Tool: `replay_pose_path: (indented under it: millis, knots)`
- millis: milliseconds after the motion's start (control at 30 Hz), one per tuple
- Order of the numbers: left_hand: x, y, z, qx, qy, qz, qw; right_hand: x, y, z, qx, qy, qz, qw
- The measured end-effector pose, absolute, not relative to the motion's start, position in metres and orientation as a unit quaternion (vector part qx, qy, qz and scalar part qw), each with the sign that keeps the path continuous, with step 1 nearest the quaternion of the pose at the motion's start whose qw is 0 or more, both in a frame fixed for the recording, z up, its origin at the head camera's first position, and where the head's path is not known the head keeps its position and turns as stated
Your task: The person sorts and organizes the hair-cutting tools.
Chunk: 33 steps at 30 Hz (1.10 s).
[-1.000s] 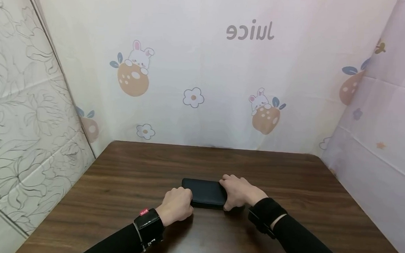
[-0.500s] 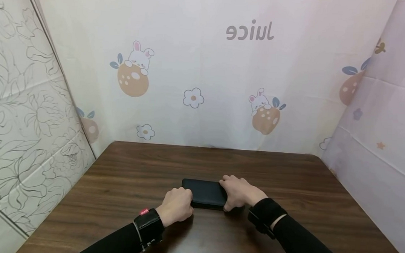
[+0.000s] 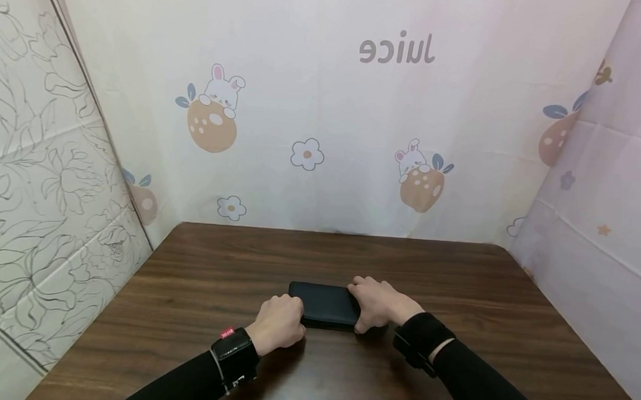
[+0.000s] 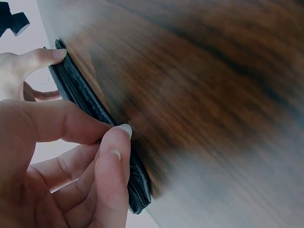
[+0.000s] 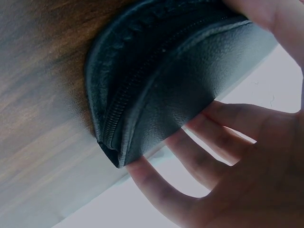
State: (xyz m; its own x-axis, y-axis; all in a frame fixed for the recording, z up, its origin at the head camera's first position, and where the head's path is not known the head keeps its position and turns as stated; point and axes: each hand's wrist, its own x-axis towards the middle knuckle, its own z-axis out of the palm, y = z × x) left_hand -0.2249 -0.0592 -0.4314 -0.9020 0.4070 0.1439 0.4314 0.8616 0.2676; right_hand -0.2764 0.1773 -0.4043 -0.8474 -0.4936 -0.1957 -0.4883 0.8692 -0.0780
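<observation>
A black leather-like zip wallet (image 3: 323, 306) lies flat at the middle of the wooden table, its zipper (image 4: 78, 97) running along the near side. My left hand (image 3: 277, 323) is at the wallet's near left corner. In the left wrist view its thumb and index finger pinch together right at the zipper, and the fingertips hide the zipper pull between them. My right hand (image 3: 378, 302) grips the wallet's right end, thumb on the near side and fingers spread over the top and far edge. In the right wrist view the zipper teeth (image 5: 118, 107) curve closed round that end.
The dark wood-grain table (image 3: 232, 256) stretches round the wallet on all sides. Behind it hangs a pale curtain (image 3: 314, 92) printed with rabbits and fruit. Patterned sheets (image 3: 48, 170) close in the left and right sides. Black straps (image 3: 422, 341) circle both wrists.
My left hand has shifted very slightly to the left at the wallet's corner. The wallet and my right hand's grip on it stay the same.
</observation>
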Motion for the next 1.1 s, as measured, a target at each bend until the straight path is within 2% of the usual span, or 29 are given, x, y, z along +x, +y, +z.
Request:
replay_pose_path:
  millis: [1100]
  knots:
    - [-0.232, -0.077, -0.434, -0.206, -0.962, -0.173, 0.040, -0.278, 0.177, -0.407, -0.257, 0.961, -0.016, 0.105]
